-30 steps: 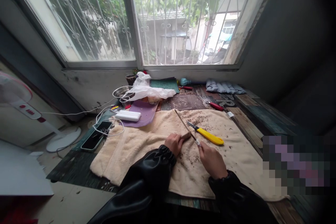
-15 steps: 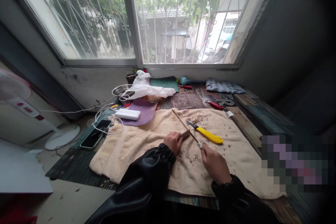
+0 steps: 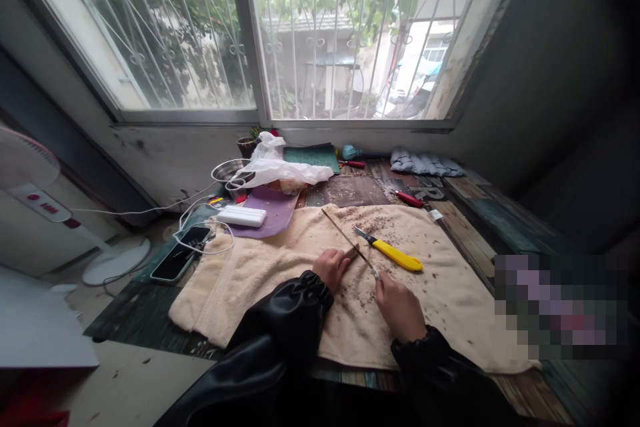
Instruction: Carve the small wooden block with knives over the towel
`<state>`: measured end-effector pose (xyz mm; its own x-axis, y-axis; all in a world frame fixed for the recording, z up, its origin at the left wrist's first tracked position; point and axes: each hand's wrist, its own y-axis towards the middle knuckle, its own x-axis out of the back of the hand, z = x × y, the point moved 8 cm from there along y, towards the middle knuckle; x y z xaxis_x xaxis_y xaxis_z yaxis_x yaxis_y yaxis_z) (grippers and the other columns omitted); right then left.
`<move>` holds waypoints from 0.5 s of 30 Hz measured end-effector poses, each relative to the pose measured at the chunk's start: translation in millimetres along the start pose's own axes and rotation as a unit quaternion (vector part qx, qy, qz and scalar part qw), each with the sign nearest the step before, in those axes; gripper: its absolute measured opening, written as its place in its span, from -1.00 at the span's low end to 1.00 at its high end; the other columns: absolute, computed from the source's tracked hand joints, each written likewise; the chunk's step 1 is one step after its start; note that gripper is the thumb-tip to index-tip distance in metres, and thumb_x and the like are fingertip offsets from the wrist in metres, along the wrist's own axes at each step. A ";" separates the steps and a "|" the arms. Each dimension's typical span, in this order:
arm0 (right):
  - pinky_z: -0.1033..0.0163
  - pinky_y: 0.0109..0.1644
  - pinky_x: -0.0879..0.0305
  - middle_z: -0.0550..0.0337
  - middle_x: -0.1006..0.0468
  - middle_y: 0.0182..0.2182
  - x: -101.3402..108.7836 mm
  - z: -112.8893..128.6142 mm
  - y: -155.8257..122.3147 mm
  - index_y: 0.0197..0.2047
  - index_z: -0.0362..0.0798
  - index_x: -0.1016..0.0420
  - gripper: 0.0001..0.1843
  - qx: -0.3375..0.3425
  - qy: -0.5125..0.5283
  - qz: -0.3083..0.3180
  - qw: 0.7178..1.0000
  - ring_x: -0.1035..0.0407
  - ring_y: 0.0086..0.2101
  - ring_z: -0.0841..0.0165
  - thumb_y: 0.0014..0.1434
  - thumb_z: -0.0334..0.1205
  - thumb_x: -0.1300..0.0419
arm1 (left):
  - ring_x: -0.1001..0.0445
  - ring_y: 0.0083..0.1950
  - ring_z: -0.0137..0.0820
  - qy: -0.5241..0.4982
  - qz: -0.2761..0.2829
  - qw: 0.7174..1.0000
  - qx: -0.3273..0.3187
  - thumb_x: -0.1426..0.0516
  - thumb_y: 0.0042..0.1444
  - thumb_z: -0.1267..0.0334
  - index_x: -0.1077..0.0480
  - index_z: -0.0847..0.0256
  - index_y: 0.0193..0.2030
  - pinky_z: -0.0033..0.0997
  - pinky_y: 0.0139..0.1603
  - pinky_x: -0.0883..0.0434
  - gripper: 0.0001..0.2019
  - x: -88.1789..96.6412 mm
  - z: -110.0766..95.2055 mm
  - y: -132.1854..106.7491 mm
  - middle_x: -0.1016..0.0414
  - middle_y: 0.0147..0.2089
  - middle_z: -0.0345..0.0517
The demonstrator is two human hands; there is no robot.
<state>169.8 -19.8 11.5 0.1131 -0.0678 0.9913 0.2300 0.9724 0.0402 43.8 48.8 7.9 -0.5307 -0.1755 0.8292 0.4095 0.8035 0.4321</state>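
My left hand is closed on a small brown wooden piece, pressing it against the beige towel. In my right hand is the pale handle of a long thin file. Its rod lies slantwise across the wooden piece and points away to the upper left. Just beyond my hands a yellow utility knife rests on the towel with its blade out. Brown shavings are scattered around it and near the wooden piece.
A phone, a white power bank with cables and a purple sheet lie at the left. Behind are a metal bowl, a plastic bag and a red-handled tool. A white fan stands far left.
My right hand has moved a little left and forward, pushing the file further across the wooden piece. My left hand stays nearly in place. The view has shifted slightly.
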 end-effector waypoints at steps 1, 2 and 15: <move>0.38 -0.54 0.12 0.17 -0.44 -0.54 0.3 -0.1 0.7 -0.28 -0.02 -0.31 -0.73 0.001 0.002 0.003 1.000 -0.30 -0.54 0.45 0.12 -0.20 0.17 | -0.27 -0.31 -0.44 0.000 0.003 1.000 -0.002 0.13 0.11 0.19 -0.27 0.22 -0.38 -0.47 -0.29 -0.27 -0.77 0.0 -0.4 0.3 -0.31 -0.38 -0.13; 0.38 -0.54 0.11 0.17 -0.44 -0.54 0.2 -0.3 1.2 -0.28 -0.03 -0.32 -0.73 0.002 0.004 0.007 1.000 -0.30 -0.53 0.45 0.12 -0.20 0.17 | -0.28 -0.31 -0.45 -0.001 0.004 1.000 -0.001 0.13 0.11 0.19 -0.27 0.22 -0.38 -0.47 -0.29 -0.26 -0.77 0.0 -0.2 0.6 -0.31 -0.39 -0.14; 0.38 -0.52 0.08 0.18 -0.43 -0.54 -0.2 -5.7 -2.9 -0.27 0.00 -0.32 -0.73 -0.008 0.015 0.035 0.999 -0.31 -0.50 0.43 0.11 -0.19 0.17 | -0.27 -0.38 -0.47 -0.007 0.000 1.000 0.019 0.08 0.08 0.21 -0.27 0.23 -0.49 -0.48 -0.35 -0.25 -0.77 0.9 2.3 2.1 -0.29 -0.46 -0.16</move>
<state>174.6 -23.9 10.4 0.1594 -0.0064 0.9872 0.2358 0.9713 -0.0318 42.5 51.6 8.8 -0.5411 -0.1678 0.8240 0.3815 0.8243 0.4183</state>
